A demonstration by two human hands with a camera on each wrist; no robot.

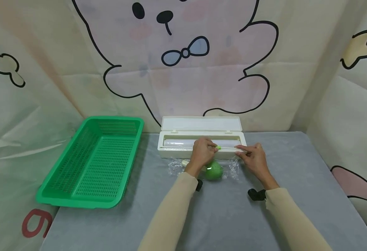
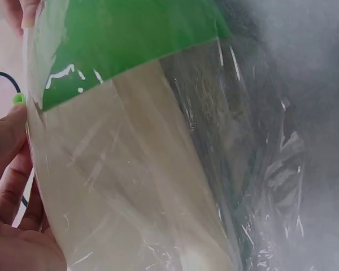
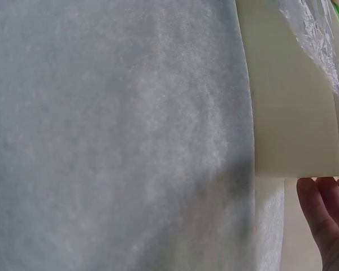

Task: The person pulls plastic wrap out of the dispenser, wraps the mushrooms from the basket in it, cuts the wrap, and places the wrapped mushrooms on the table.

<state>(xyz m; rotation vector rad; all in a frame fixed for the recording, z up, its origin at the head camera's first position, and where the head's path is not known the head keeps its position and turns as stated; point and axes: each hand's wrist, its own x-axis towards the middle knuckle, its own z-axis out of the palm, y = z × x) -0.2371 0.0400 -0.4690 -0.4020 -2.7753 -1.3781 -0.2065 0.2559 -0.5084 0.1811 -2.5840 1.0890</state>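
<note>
Seen from the head camera: a cream wrap dispenser (image 1: 201,143) lying across the grey table (image 1: 296,195), lid tipped up behind, the roll (image 1: 178,142) showing inside. Left hand (image 1: 203,152) resting on the dispenser's front edge near the middle, fingertips pinching a small green slider (image 1: 218,147) on the cutting rail. Right hand (image 1: 254,157) at the dispenser's right end, fingers stretched out flat along the front edge, pressing down, curled round nothing.

Just in front of the dispenser, between the two wrists: a green fruit (image 1: 213,170) lying on a crinkled sheet of clear film (image 1: 233,168), the film spreading out to both sides of it. A small pale stub (image 1: 184,162) poking out at the film's left edge; cannot tell what it is.

Left wrist view: film (image 2: 260,169) stretched close before the lens, the fruit (image 2: 130,39) green behind it, the dispenser's cream side beneath, thumb (image 2: 5,135) touching the slider (image 2: 18,99).

Right wrist view: mostly grey table (image 3: 113,135), the dispenser's cream end (image 3: 294,113) at right, fingertips (image 3: 322,220) below it.

Left of the dispenser, apart from it: a green basket (image 1: 92,164). Behind the table: a cloth backdrop (image 1: 183,59) printed with a cartoon bear in a blue bow tie. At lower left on the cloth, one red mark (image 1: 36,223) reading like a "6" or "9". No brand or label legible on the dispenser.
</note>
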